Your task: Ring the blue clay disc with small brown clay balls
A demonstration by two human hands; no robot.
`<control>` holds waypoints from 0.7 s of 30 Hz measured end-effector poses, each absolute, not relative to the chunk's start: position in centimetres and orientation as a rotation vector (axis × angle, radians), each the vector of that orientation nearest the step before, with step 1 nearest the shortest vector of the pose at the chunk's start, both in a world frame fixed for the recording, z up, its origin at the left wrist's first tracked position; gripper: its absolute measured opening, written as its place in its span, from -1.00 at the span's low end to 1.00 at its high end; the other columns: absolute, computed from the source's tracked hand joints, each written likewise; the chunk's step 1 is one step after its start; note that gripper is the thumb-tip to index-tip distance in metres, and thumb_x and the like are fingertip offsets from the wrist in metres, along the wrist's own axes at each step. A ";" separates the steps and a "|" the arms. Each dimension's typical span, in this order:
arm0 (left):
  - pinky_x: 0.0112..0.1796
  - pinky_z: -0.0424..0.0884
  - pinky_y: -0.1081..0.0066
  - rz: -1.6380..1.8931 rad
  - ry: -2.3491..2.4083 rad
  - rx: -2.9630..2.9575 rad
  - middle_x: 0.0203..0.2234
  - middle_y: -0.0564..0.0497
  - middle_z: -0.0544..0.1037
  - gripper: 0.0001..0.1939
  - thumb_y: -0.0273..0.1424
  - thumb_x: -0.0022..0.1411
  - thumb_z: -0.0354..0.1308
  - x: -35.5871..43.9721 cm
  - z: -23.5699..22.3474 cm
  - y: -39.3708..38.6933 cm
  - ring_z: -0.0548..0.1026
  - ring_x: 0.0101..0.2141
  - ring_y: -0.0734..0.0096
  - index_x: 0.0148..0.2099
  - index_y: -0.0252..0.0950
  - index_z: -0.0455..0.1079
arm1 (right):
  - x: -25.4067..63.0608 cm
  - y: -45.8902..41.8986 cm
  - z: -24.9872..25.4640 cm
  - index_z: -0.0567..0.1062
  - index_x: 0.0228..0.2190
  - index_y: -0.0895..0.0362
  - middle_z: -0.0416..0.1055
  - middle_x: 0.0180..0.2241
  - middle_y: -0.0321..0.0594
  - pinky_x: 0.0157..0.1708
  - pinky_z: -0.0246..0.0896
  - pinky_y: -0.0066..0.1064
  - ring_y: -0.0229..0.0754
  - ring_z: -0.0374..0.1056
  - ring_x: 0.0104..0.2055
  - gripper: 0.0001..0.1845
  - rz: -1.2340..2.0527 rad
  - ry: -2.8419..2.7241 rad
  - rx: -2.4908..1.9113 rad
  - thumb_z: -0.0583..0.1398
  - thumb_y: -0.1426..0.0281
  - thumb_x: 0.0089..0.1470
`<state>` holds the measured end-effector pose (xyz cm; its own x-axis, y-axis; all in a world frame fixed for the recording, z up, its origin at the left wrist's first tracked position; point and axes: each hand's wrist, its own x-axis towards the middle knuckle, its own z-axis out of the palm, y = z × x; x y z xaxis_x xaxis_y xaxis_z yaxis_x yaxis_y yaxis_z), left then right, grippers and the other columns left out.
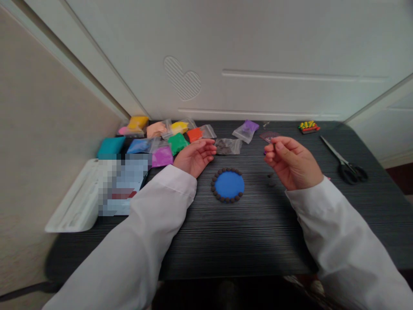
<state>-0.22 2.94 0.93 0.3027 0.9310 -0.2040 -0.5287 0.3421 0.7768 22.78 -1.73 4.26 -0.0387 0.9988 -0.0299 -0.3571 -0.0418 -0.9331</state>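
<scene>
Blue disc [229, 185] flat on surface [232, 241]; dark balls [227, 200] rim it except at right, flatness probably keeping them seated. Left hand [195, 158] up-left of disc: fingers loosely curled, apparently holding nothing. Right hand [292, 163] right of disc: fingertips pinching dark bit [275, 147], seemingly for fine control.

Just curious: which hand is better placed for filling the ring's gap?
Probably the right hand, on the gap's side of the blue disc: it seems to pinch a dark piece; the left hand looks empty.
</scene>
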 end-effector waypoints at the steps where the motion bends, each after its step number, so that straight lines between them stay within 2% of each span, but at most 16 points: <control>1: -0.41 0.34 0.53 1.067 0.730 0.662 -0.51 0.01 0.51 -0.82 -0.44 0.00 0.05 -0.2 0.9 2.9 0.45 -0.44 0.54 -0.32 -0.38 0.41 | 22.8 -1.7 4.3 0.41 -0.38 0.04 0.41 -0.41 -0.37 -0.36 0.27 -0.54 -0.43 0.32 -0.41 -0.86 1.417 -0.942 -0.954 0.20 0.38 -0.10; 4: -0.41 0.34 0.53 1.066 0.738 0.667 -0.50 0.01 0.51 -0.82 -0.44 0.00 0.05 -0.2 0.9 2.9 0.45 -0.44 0.54 -0.32 -0.37 0.41 | 22.8 -1.8 4.3 0.41 -0.35 0.03 0.42 -0.35 -0.37 -0.31 0.28 -0.53 -0.42 0.34 -0.35 -0.82 1.425 -0.939 -0.948 0.20 0.40 -0.11; 8: -0.41 0.33 0.54 1.065 0.736 0.666 -0.50 0.01 0.50 -0.82 -0.43 0.01 0.05 -0.2 0.9 2.9 0.44 -0.44 0.54 -0.33 -0.37 0.41 | 22.8 -1.8 4.3 0.42 -0.37 0.07 0.42 -0.44 -0.38 -0.41 0.26 -0.58 -0.46 0.32 -0.46 -0.87 1.429 -0.917 -0.932 0.19 0.39 -0.09; 11: -0.42 0.33 0.54 1.066 0.728 0.668 -0.51 0.01 0.50 -0.82 -0.44 0.01 0.04 -0.2 0.9 2.9 0.44 -0.44 0.54 -0.32 -0.38 0.40 | 22.7 -1.9 4.3 0.40 -0.45 0.09 0.35 -0.61 -0.42 -0.58 0.17 -0.57 -0.48 0.22 -0.64 -0.89 1.415 -0.958 -0.908 0.18 0.31 -0.07; 16: -0.42 0.33 0.54 1.070 0.734 0.663 -0.51 0.01 0.50 -0.82 -0.44 0.01 0.04 -0.2 1.0 2.9 0.44 -0.45 0.54 -0.32 -0.39 0.40 | 22.5 -2.0 4.4 0.20 -0.62 0.10 0.20 -0.75 -0.50 -0.69 -0.02 -0.52 -0.47 0.00 -0.77 -0.68 1.409 -1.010 -0.859 0.22 0.21 -0.16; 18: -0.42 0.33 0.54 1.068 0.742 0.662 -0.51 0.01 0.50 -0.82 -0.44 0.01 0.04 -0.2 1.0 2.9 0.45 -0.45 0.54 -0.32 -0.39 0.40 | 22.5 -2.0 4.4 0.18 -0.64 0.10 0.21 -0.74 -0.49 -0.66 0.01 -0.51 -0.46 0.03 -0.75 -0.66 1.404 -1.013 -0.858 0.24 0.23 -0.19; 21: -0.42 0.33 0.54 1.067 0.746 0.663 -0.52 0.01 0.50 -0.82 -0.44 0.01 0.04 -0.1 1.1 2.9 0.44 -0.45 0.54 -0.33 -0.39 0.40 | 22.5 -1.9 4.2 0.31 -0.58 0.09 0.32 -0.64 -0.44 -0.59 0.10 -0.49 -0.43 0.18 -0.64 -0.79 1.399 -1.014 -0.904 0.27 0.32 -0.21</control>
